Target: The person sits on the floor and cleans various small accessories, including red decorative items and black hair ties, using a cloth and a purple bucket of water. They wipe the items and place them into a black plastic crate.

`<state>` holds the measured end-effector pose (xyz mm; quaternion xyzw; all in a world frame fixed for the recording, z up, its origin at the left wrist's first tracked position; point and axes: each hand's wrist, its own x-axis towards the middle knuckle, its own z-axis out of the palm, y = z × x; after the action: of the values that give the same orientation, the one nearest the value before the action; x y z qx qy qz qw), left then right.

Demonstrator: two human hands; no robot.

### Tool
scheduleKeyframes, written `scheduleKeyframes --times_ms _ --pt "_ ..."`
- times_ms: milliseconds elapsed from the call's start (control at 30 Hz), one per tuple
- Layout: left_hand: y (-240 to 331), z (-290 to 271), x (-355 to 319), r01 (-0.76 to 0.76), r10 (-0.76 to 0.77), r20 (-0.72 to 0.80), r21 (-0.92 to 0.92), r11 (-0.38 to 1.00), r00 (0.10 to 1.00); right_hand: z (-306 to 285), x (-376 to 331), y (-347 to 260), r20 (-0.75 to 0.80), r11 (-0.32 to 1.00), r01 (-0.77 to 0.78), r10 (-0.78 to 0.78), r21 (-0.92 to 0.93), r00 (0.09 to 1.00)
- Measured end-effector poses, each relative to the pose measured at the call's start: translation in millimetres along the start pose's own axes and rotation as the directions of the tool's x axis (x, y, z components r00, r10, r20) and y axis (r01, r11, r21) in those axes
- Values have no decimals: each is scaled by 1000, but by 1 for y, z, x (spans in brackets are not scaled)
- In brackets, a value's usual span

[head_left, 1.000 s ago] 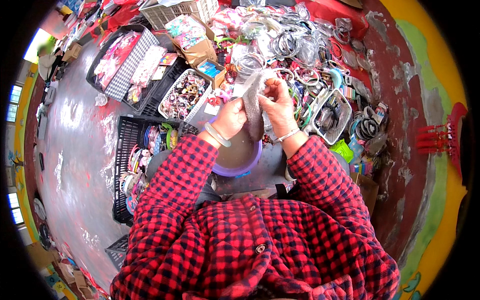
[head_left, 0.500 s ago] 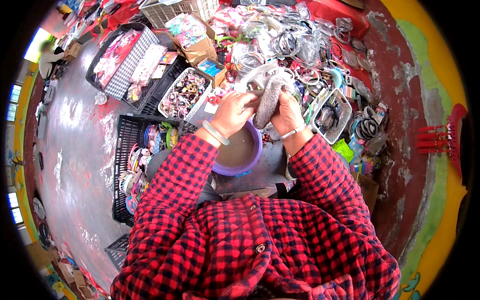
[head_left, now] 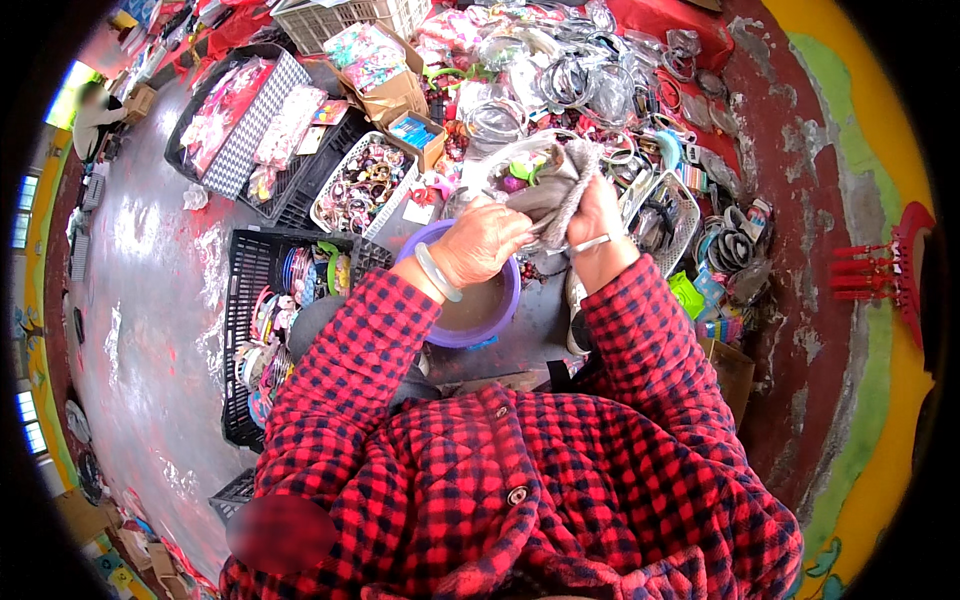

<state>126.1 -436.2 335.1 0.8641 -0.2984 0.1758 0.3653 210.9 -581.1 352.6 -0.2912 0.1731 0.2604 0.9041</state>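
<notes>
A grey-brown fuzzy cloth [head_left: 562, 195] hangs folded and bunched between my hands, above a purple basin [head_left: 452, 339] of murky water. Gripping the cloth's lower left part is my left hand [head_left: 476, 246], its fingers closed. My right hand [head_left: 598, 216] is closed on the cloth's right edge, the fingers partly hidden behind the fabric. Just beyond the cloth lies a pale rounded thing with green and purple items [head_left: 514, 183] by it; the cloth covers part of this.
To the left stand a white basket of hair ties [head_left: 402, 190] and a black crate [head_left: 240, 330] of headbands. Bagged hair bands [head_left: 570, 85] are heaped ahead. Right of my hands is a white basket [head_left: 688, 222]. A person [head_left: 92, 120] is at the far left.
The cloth has gone from a narrow hanging fold to a wider, more opened bunch. My left hand has shifted slightly right and down; my right hand has moved a little right.
</notes>
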Motion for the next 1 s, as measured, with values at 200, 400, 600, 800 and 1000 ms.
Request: scheduleKeyframes --times_ms 200,400,600,800,1000 --pt "2 -1 -1 -35 36 -29 30 999 999 -12 10 -7 59 999 -24 26 -33 998" --pt "-5 4 -5 -25 27 -55 40 999 998 -27 16 8 184 997 -48 37 53 982" --pt "-19 5 -2 173 -195 -218 -113 978 956 -6 -12 51 201 997 66 -59 -29 978" --pt "-10 1 3 79 -110 -203 -157 984 973 5 -15 29 283 998 40 -25 -45 959" --pt "-7 4 -9 -32 30 -54 -29 999 998 6 -5 0 53 997 68 -67 -21 996"
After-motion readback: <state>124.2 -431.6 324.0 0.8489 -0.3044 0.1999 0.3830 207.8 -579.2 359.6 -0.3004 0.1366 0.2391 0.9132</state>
